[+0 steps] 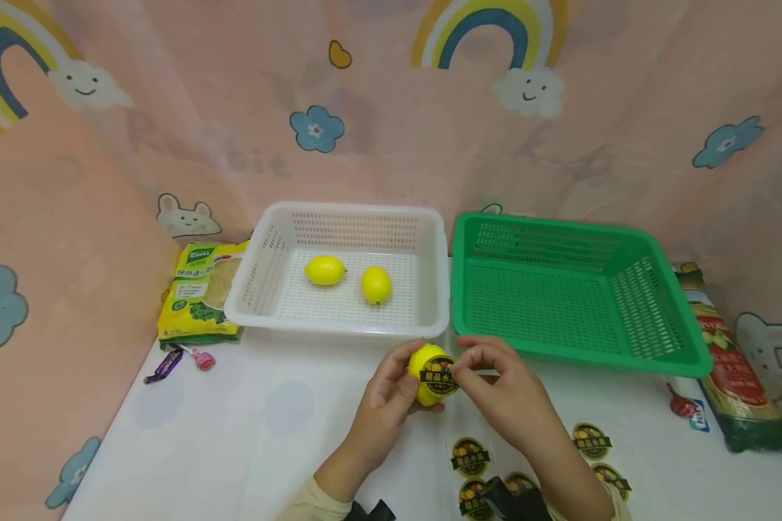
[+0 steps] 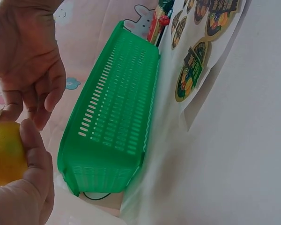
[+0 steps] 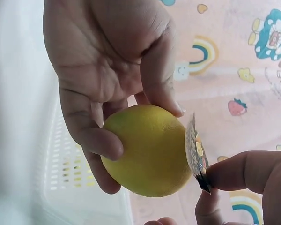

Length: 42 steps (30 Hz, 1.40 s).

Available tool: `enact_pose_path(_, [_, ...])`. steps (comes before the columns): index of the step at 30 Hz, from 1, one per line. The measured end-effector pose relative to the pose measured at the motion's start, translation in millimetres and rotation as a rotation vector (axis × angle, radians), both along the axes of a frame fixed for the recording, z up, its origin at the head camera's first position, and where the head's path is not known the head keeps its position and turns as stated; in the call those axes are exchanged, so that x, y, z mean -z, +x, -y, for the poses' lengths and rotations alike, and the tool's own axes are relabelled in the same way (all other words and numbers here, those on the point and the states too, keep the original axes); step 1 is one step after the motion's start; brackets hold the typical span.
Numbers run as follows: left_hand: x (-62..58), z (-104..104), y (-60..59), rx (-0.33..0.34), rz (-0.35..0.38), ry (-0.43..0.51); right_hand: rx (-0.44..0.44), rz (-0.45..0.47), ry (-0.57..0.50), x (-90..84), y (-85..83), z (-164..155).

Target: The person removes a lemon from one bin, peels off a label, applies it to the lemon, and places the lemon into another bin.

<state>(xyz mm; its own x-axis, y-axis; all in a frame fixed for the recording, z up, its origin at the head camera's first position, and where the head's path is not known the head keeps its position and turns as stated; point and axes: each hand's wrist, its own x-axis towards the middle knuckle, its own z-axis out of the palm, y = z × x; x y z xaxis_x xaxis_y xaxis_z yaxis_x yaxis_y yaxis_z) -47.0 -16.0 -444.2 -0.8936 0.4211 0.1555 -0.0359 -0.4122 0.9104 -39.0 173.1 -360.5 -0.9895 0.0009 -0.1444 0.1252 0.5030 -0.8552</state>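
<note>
My left hand [image 1: 381, 409] grips a yellow lemon [image 1: 423, 396] in front of the two baskets, with fingers and thumb around it. A round black-and-gold sticker [image 1: 438, 375] with printed fruit and lettering lies against the lemon's side. My right hand [image 1: 510, 398] pinches the sticker's edge between thumb and forefinger. The right wrist view shows the sticker [image 3: 196, 150] edge-on, partly standing off the lemon [image 3: 145, 152]. In the left wrist view the lemon [image 2: 7, 152] is cut by the frame's edge, and the sticker's printed face is hidden there.
Two lemons, one at left [image 1: 325, 270] and one at right [image 1: 376, 285], lie in a white basket [image 1: 339, 323]. Beside it stands a green basket [image 1: 580, 354]. Several stickers [image 1: 471, 457] lie on a sheet near the right forearm. Packets [image 1: 198, 293] and wrapped candies [image 1: 164, 365] flank the baskets.
</note>
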Motion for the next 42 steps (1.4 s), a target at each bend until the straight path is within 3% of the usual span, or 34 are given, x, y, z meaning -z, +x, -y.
enact_pose_path(6, [-0.5,-2,0.7,-0.008,0.006,0.0,0.025,-0.004,0.03,2.4,-1.1,5])
enact_pose_path(23, [-1.1,-8,0.9,-0.115,0.008,-0.036,0.043,-0.056,0.045,4.1,0.4,8])
enact_pose_path(34, [-4.5,-4,0.3,-0.111,-0.018,-0.042,0.055,-0.032,0.032,8.1,1.8,3])
enact_pose_path(36, [-5.9,-2,0.0,-0.125,-0.008,-0.05,0.08,-0.069,0.028,8.6,3.0,-2])
enact_pose_path(39, [-7.1,-1,-1.0,-0.143,0.004,-0.055,0.091,-0.23,0.0,10.0,6.6,-6])
enact_pose_path(42, [-6.3,-1,-2.0,-0.136,0.012,-0.037,0.001,-0.432,-0.011,14.5,11.2,0])
